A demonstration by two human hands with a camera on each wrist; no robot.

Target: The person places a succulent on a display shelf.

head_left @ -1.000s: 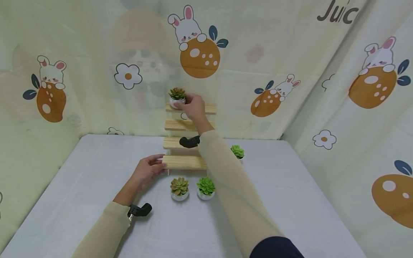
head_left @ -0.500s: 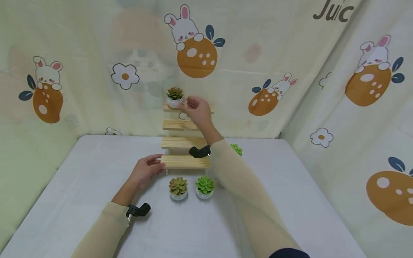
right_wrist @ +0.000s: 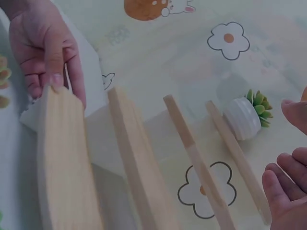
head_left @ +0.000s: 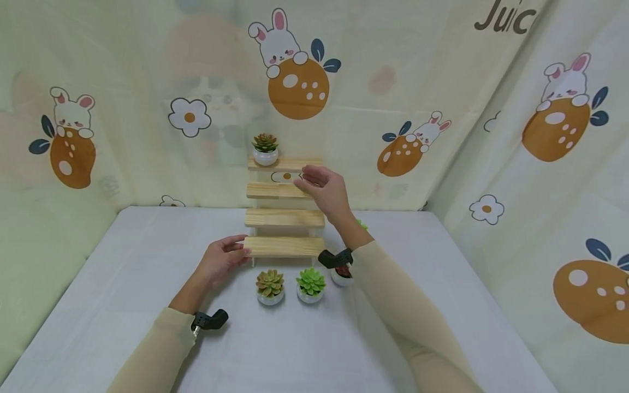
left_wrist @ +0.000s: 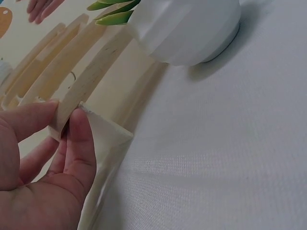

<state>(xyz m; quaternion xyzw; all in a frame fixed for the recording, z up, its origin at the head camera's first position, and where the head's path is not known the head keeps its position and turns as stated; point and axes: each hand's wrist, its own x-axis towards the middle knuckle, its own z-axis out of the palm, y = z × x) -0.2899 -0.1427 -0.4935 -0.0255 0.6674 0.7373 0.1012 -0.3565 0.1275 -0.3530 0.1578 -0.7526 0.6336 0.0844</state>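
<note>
Head view: right hand (head_left: 326,191) hovers open beside wooden shelf (head_left: 284,218).

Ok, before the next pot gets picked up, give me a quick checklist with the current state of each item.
1. Placed succulent pot upright on the top step: ok.
2. Right hand empty, fingers relaxed, clear of that pot: ok.
3. Left hand holds the left end of the bottom step of the wooden stand: ok.
4. Brownish succulent and green succulent upright on the table, within reach: ok.
5. Pot under the right wrist is mostly hidden: cannot tell.
6. Three lower steps free of pots: ok.
</note>
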